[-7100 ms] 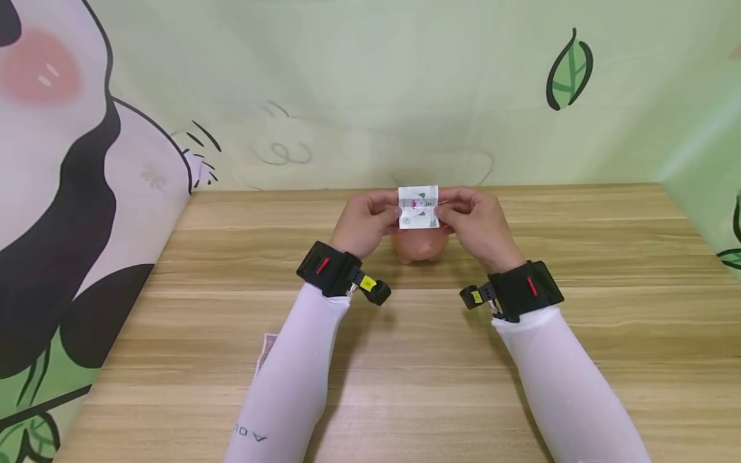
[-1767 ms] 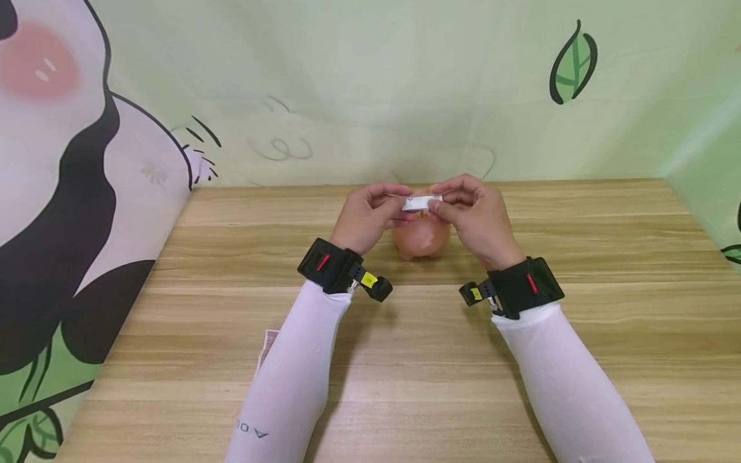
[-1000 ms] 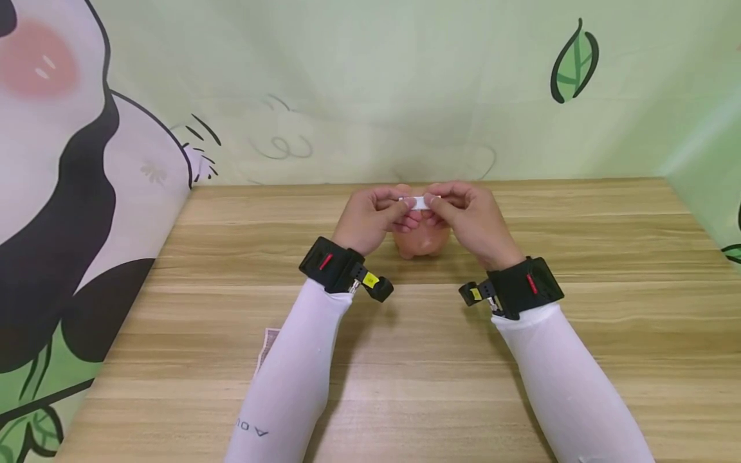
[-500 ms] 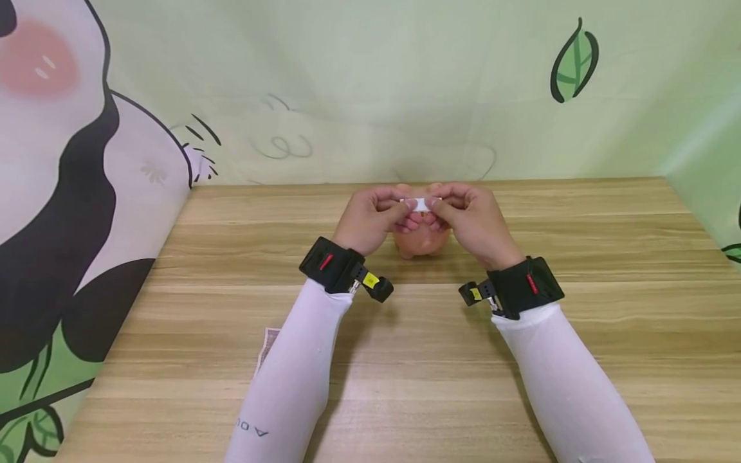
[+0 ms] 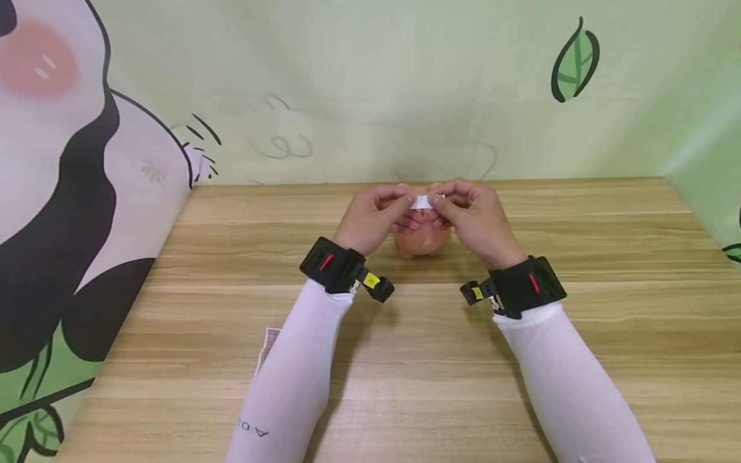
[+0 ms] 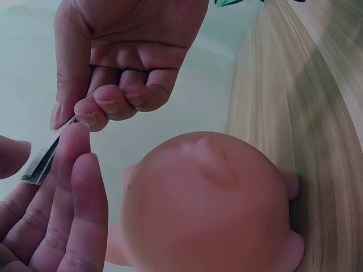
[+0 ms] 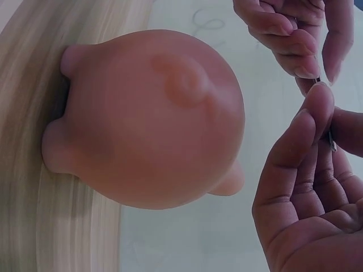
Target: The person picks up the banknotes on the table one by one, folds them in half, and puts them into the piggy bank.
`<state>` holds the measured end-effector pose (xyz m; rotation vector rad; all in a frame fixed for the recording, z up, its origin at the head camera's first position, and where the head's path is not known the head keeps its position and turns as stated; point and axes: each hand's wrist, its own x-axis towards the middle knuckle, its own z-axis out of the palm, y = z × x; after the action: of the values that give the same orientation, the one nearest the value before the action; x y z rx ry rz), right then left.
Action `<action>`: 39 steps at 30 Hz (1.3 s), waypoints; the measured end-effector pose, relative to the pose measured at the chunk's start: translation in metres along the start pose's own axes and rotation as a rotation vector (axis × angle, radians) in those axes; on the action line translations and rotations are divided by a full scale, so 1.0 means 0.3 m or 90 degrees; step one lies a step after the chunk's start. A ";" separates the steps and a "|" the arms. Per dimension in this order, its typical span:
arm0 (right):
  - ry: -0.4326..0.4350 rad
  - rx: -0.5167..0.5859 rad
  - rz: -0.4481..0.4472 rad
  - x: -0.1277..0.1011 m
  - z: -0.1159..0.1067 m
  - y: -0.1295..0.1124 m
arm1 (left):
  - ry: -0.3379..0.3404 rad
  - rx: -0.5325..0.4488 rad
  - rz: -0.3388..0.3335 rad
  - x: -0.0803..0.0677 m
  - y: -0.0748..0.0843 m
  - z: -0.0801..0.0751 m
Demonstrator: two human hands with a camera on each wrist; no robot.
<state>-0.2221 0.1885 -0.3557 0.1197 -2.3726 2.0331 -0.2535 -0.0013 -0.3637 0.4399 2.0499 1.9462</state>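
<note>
A banknote (image 5: 422, 202), folded into a narrow whitish strip, is stretched between both hands over the table's far part. My left hand (image 5: 367, 218) pinches its left end between thumb and fingers. At the other end my right hand (image 5: 478, 222) does the same. In the left wrist view the folded layers of the banknote (image 6: 41, 164) show at its edge. Just below the hands stands a pink piggy bank (image 5: 421, 241), its curly tail side toward me; neither hand visibly grips it. From the right wrist the rounded piggy bank (image 7: 147, 124) appears large, and only slivers of the note show.
A second, pinkish banknote (image 5: 268, 343) lies on the wooden table (image 5: 417, 373), partly hidden under the left forearm. Behind the table hangs a pale green printed backdrop (image 5: 370, 90), with a panda picture (image 5: 52, 212) on the left.
Seven seconds ago the note was a wider, squarish piece with its print facing me; it has since been folded to a strip. Lately the right fingers have shifted slightly along it.
</note>
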 end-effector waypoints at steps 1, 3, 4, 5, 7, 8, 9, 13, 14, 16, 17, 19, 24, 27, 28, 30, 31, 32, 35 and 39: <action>0.000 0.001 -0.001 0.000 0.000 0.000 | 0.000 -0.001 0.000 0.000 0.000 0.000; 0.000 0.004 0.000 0.000 0.000 0.000 | -0.002 -0.006 0.001 0.001 0.001 0.001; 0.000 0.004 0.000 -0.001 0.001 0.000 | -0.004 -0.008 0.000 0.002 0.001 0.002; 0.000 0.005 0.000 -0.001 0.001 0.000 | -0.007 -0.011 0.000 0.003 0.001 0.003; 0.002 0.006 0.001 -0.002 0.001 0.000 | -0.013 -0.015 0.000 0.005 0.000 0.004; 0.003 0.007 0.000 -0.002 0.001 -0.001 | -0.014 -0.016 0.000 0.006 -0.001 0.004; 0.005 0.007 -0.001 -0.002 0.001 -0.001 | -0.015 -0.016 -0.001 0.007 -0.001 0.005; 0.009 0.013 -0.003 -0.002 0.000 -0.001 | -0.016 -0.019 0.001 0.010 -0.003 0.007; 0.009 0.015 -0.003 -0.002 0.000 -0.001 | -0.016 -0.018 0.002 0.011 -0.004 0.007; 0.005 0.017 -0.004 -0.003 -0.001 -0.001 | -0.018 -0.018 0.004 0.011 -0.006 0.008; 0.004 0.017 -0.006 -0.003 -0.001 0.000 | -0.018 -0.018 0.004 0.011 -0.006 0.008; -0.001 0.016 -0.010 -0.003 -0.001 0.001 | -0.020 -0.017 0.007 0.010 -0.006 0.008; -0.006 0.002 -0.016 -0.002 0.000 0.003 | -0.016 -0.009 0.001 0.005 -0.003 0.009; -0.009 -0.006 -0.015 -0.002 0.001 0.001 | -0.012 -0.004 -0.005 0.004 -0.003 0.008; -0.009 -0.008 -0.015 -0.002 0.001 0.001 | -0.011 -0.003 -0.006 0.004 -0.003 0.008; -0.011 -0.009 -0.015 -0.002 0.002 0.000 | -0.011 -0.004 -0.008 0.004 -0.004 0.007; -0.011 -0.011 -0.015 -0.001 0.002 -0.001 | -0.011 -0.005 -0.008 0.004 -0.004 0.007; -0.011 -0.011 -0.015 -0.001 0.002 -0.001 | -0.011 -0.006 -0.009 0.004 -0.004 0.007; -0.011 -0.013 -0.012 0.000 0.003 -0.001 | -0.010 -0.009 -0.012 0.003 -0.003 0.005; -0.011 -0.017 -0.007 0.001 0.005 -0.001 | -0.010 -0.016 -0.016 0.004 -0.004 0.005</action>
<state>-0.2223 0.1870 -0.3556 0.1506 -2.4023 2.0024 -0.2540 0.0004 -0.3650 0.4207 2.0087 1.9463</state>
